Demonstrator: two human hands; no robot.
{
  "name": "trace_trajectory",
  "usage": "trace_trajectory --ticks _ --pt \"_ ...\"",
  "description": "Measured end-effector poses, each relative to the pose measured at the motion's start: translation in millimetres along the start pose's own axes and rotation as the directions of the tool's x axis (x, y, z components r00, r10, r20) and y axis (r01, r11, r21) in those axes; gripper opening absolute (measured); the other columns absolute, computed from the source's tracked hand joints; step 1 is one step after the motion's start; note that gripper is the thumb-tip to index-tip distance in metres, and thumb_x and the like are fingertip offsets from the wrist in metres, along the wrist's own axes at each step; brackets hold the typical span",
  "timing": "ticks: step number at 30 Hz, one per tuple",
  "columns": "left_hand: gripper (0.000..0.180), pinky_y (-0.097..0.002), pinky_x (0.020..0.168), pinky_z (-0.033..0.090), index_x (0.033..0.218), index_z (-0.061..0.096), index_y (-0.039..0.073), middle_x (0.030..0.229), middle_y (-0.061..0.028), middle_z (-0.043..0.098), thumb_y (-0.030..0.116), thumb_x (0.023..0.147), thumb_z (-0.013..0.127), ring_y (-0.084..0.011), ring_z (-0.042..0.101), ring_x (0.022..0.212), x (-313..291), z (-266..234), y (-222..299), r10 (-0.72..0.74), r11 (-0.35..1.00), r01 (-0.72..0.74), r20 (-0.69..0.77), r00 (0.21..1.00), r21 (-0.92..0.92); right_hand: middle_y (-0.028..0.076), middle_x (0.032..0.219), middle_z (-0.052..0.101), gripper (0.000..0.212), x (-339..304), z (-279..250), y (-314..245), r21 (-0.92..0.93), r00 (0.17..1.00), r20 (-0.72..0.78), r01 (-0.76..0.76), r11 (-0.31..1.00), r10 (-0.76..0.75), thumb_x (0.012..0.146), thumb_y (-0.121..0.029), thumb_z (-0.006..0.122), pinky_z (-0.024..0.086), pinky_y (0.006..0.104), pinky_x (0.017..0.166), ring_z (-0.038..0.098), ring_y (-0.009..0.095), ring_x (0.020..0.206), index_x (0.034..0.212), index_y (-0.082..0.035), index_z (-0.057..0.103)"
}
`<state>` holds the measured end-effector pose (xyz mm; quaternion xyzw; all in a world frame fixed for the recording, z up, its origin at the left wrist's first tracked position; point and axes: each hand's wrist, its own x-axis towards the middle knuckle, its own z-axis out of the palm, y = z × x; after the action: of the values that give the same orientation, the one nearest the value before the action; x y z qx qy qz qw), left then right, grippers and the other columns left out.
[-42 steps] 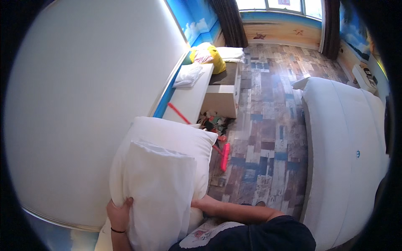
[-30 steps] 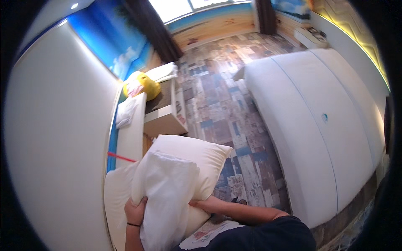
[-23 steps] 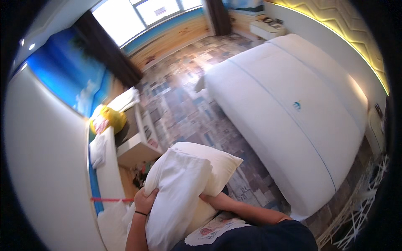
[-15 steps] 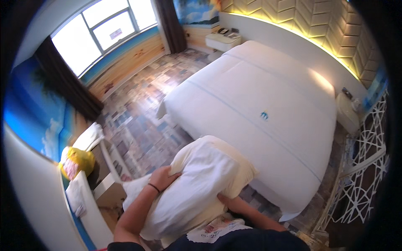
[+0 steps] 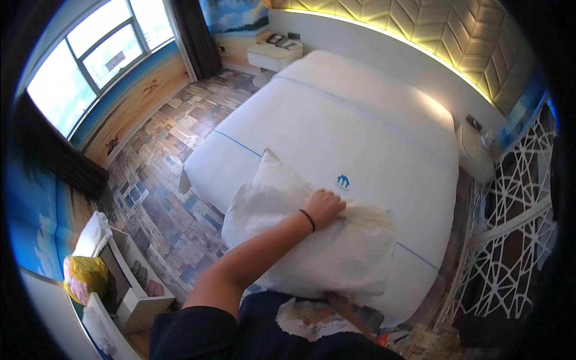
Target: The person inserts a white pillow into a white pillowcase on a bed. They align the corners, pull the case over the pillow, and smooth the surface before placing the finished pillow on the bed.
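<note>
A bulky white pillow [image 5: 336,258] is tilted in front of my body, over the near edge of the bed [image 5: 384,138]. My left hand [image 5: 326,208] is closed on the upper part of its fabric, and my left forearm crosses in front of it. One pillow corner points up and away toward the far side of the bed. My right forearm [image 5: 354,315] reaches up under the pillow's lower edge; my right hand is mostly hidden there, so its fingers do not show. A smooth white cover with thin blue lines and a small blue emblem [image 5: 342,182] lies over the bed.
White bedside tables stand left [image 5: 275,56] and right [image 5: 474,153] of the headboard. At lower left is a white cabinet [image 5: 135,309] with pulled-out drawers, slippers [image 5: 153,289] and a yellow bag [image 5: 87,277]. A white lattice partition [image 5: 510,258] rises at right.
The pillow has moved forward and right to the bed's near edge. My left hand has shifted from its left side to its upper part. My right hand has gone beneath it.
</note>
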<state>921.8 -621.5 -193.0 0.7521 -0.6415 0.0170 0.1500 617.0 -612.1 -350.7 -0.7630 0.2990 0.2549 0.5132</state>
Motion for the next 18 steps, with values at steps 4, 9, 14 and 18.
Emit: trace_trajectory --ticks 4,9,14,18 --pt "0.022 -0.0418 0.088 0.042 0.093 0.064 0.009 0.092 -0.0096 0.063 0.027 0.08 0.065 -0.0293 0.056 0.097 30.7 22.5 -20.4 -0.062 0.997 0.053 -0.15 0.987 -0.061 0.022 0.142 0.041 0.077 65.9 -37.2 -11.7 0.039 0.983 0.184 -0.013 0.999 0.006 0.09 -0.063 0.041 0.025 0.0384 0.111 0.035 0.035 0.134 0.138 -0.003 0.043" --pt "0.034 -0.043 0.088 0.045 0.101 0.066 0.006 0.103 -0.0162 0.064 0.036 0.085 0.063 -0.0337 0.059 0.1 -33.1 60.8 -52.5 -0.287 0.836 0.435 0.409 0.866 -0.335 0.024 0.104 0.065 0.055 123.2 -95.7 -39.4 -0.235 0.995 -0.066 0.055 0.97 -0.073 0.088 -0.049 0.053 0.047 0.0428 0.087 0.062 0.038 0.1 0.108 0.0 0.065" --pt "0.037 -0.0391 0.086 0.049 0.104 0.065 0.002 0.102 -0.0159 0.067 0.035 0.088 0.062 -0.0305 0.062 0.097 -132.5 83.1 -97.9 -0.46 0.593 0.725 0.592 0.662 -0.35 0.017 0.084 0.067 0.036 172.5 -173.0 -69.2 -0.229 0.853 -0.496 0.053 0.972 -0.163 0.086 -0.038 0.058 0.049 0.0425 0.069 0.065 0.032 0.077 0.099 -0.006 0.066" --pt "0.035 -0.034 0.08 0.051 0.105 0.063 -0.001 0.097 -0.0135 0.068 0.03 0.089 0.063 -0.0228 0.065 0.089 -187.6 86.3 -115.0 -0.577 0.305 0.852 0.629 0.521 -0.427 0.015 0.093 0.062 0.034 205.6 -201.5 -61.6 -0.149 0.512 -0.823 0.224 0.963 -0.246 0.088 -0.034 0.056 0.05 0.0416 0.068 0.062 0.029 0.079 0.098 -0.002 0.058"
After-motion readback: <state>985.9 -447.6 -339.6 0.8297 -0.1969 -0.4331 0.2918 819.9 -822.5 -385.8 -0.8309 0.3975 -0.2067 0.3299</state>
